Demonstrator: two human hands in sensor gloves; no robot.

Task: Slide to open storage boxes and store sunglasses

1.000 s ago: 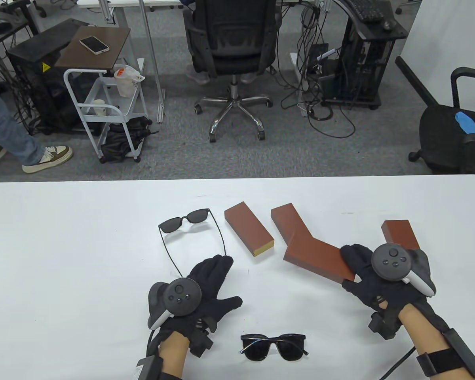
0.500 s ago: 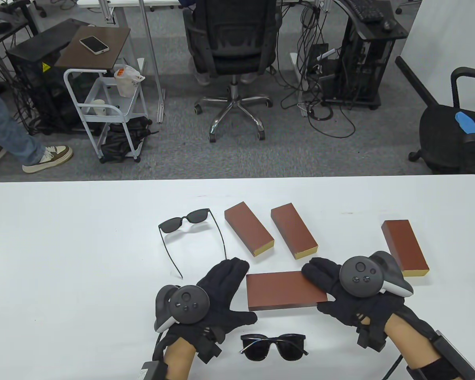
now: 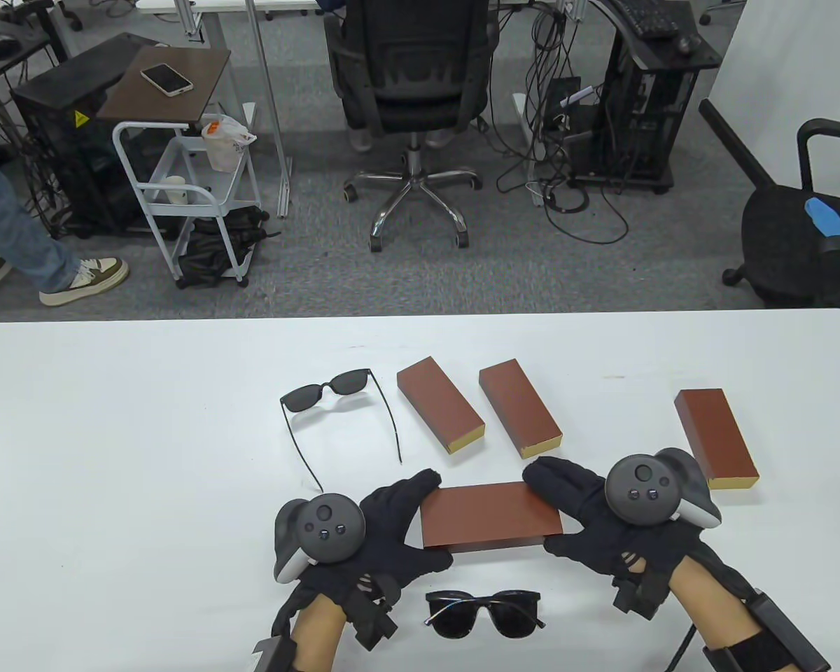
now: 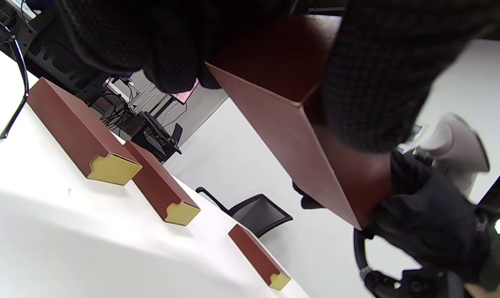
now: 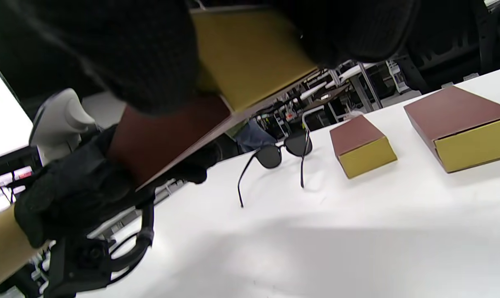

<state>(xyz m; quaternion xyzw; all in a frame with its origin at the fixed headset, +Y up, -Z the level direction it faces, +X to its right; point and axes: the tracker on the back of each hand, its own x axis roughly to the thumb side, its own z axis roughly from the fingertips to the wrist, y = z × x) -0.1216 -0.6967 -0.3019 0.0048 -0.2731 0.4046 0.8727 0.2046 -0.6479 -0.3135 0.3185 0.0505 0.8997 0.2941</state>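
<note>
A long brown storage box (image 3: 490, 516) hangs just above the white table (image 3: 112, 455), held level between both hands. My left hand (image 3: 402, 518) grips its left end, fingers on the far side and thumb on the near side. At the box's right end, my right hand (image 3: 568, 509) grips likewise. The right wrist view shows the box's yellow end (image 5: 250, 54) and the left hand (image 5: 76, 194). Folded black sunglasses (image 3: 483, 612) lie near the front edge below the box. A second pair (image 3: 336, 392), arms unfolded, lies further back on the left.
Three more brown boxes with yellow ends lie on the table: two side by side behind the held box (image 3: 439, 404) (image 3: 519, 408) and one at the right (image 3: 716, 437). An office chair (image 3: 413, 91), a cart and computer racks stand beyond the far edge.
The right hand has carried the brown box from the right side to the middle front and turned it level. The left hand has moved right and taken hold of its left end.
</note>
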